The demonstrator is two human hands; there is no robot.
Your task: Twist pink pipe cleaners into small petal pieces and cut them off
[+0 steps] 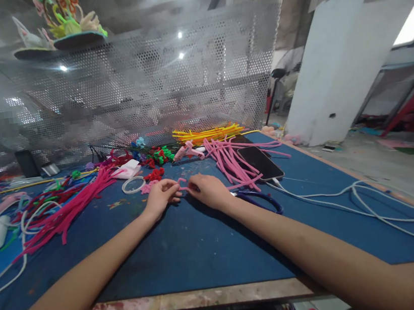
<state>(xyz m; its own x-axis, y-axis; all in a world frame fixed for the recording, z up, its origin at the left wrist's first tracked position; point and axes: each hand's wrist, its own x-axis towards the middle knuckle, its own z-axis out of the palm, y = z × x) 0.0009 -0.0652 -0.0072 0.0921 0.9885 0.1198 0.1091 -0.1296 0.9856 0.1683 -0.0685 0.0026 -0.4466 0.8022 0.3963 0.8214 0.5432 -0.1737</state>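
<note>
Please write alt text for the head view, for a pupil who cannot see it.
A person's left hand and right hand pinch a bent pink pipe cleaner above a blue mat. Loose pink pipe cleaners and a phone with a white cable lie to the right, a magenta bundle to the left. A perforated screen stands behind.
</note>
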